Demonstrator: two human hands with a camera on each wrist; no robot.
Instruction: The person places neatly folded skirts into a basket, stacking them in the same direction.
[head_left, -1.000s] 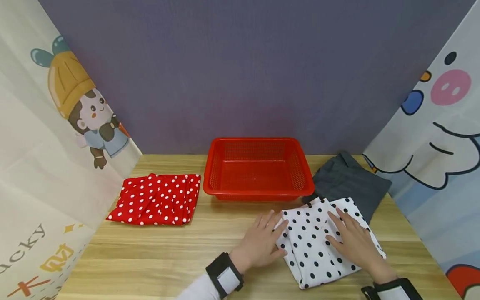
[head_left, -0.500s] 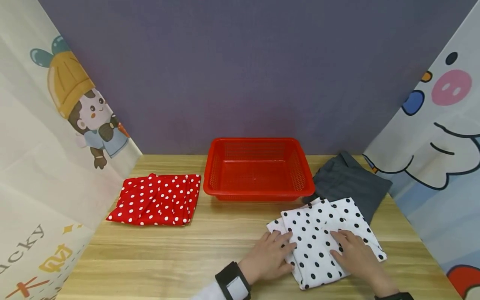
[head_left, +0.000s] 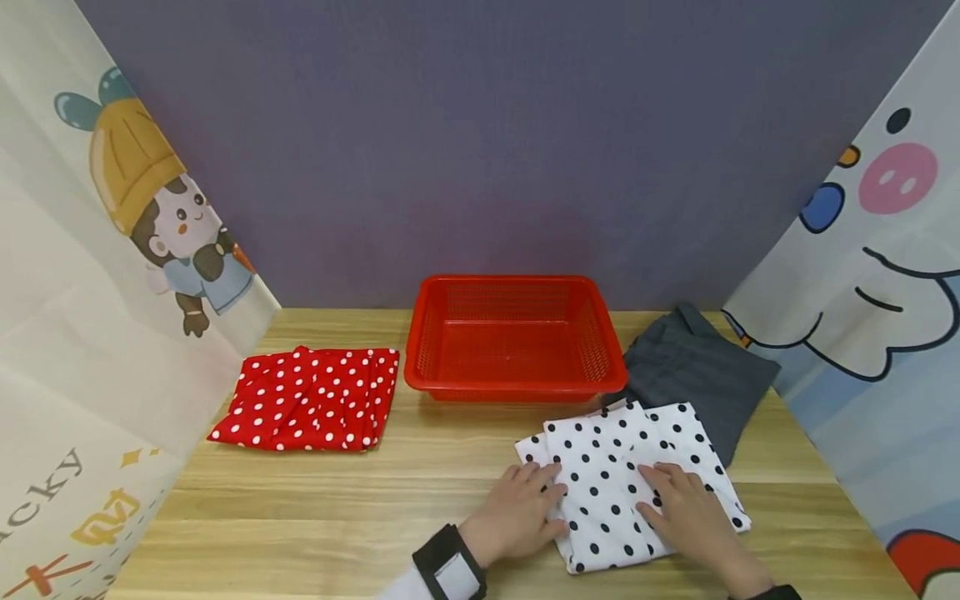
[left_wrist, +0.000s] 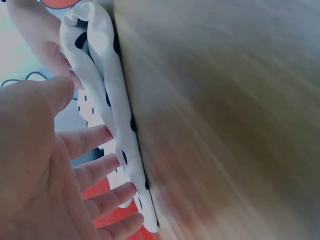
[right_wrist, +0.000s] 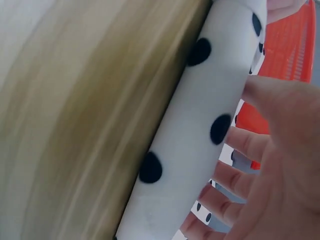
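A folded white cloth with black polka dots [head_left: 600, 492] lies on the table at the front right. On its left edge rests my left hand [head_left: 517, 510], fingertips touching the fabric. My right hand [head_left: 692, 515] presses the cloth's right part with spread, slightly bent fingers. In the left wrist view the folded layers [left_wrist: 107, 75] show from the side, with the left fingers [left_wrist: 105, 202] against them. The right wrist view has the rounded near fold [right_wrist: 195, 115] close up, and the right hand [right_wrist: 280, 150] over the cloth's top.
A red plastic basket [head_left: 517, 395] stands at the back middle of the wooden table [head_left: 300, 517]. Left of it lies a folded red cloth with white dots [head_left: 315, 400]. A dark grey folded cloth [head_left: 697, 375] lies at the back right, partly under the dotted white cloth.
Both hands came nearer to me, and the left one went onto the cloth's left edge. Since half a second ago, the white dotted cloth has slid a little left with both hands.
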